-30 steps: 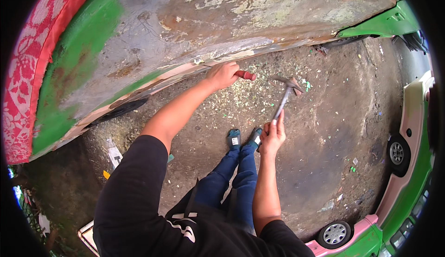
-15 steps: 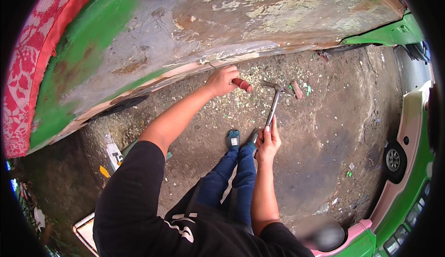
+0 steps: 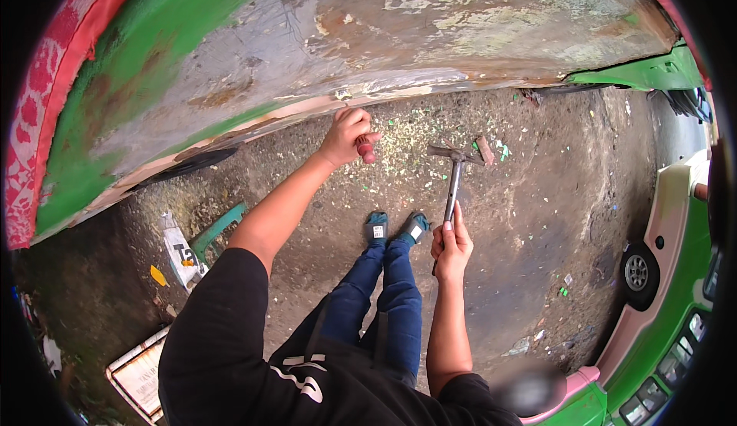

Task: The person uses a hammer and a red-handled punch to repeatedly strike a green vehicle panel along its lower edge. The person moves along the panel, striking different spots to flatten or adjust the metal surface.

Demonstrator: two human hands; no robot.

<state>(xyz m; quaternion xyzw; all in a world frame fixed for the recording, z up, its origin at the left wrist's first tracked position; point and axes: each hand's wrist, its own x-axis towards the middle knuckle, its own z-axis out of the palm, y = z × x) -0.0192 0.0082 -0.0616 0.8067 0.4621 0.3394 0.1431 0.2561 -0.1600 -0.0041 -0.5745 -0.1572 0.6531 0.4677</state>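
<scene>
My left hand point(image 3: 347, 138) is closed around a red-handled screwdriver point(image 3: 365, 150), whose handle end points down toward me. Its tip is hidden behind my fingers, close to the lower edge of a vehicle's side panel point(image 3: 307, 50). That panel is green on the left, with bare grey and rusty patches and flaking pale paint across the rest. My right hand point(image 3: 451, 251) grips a hammer point(image 3: 454, 173) by its metal shaft. The hammer head is raised away from me, right of the screwdriver and apart from it.
Paint flakes lie scattered over the dirt ground point(image 3: 399, 130) below the panel. A brownish block point(image 3: 485, 150) rests just past the hammer head. Left of my arm are a green plastic piece point(image 3: 219, 228) and a white bag point(image 3: 178, 249). A green and pink vehicle point(image 3: 652, 219) stands at the right.
My left hand has moved left with the screwdriver, whose handle has swung to point more toward me. The hammer stays at nearly the same height. The view has shifted slightly.
</scene>
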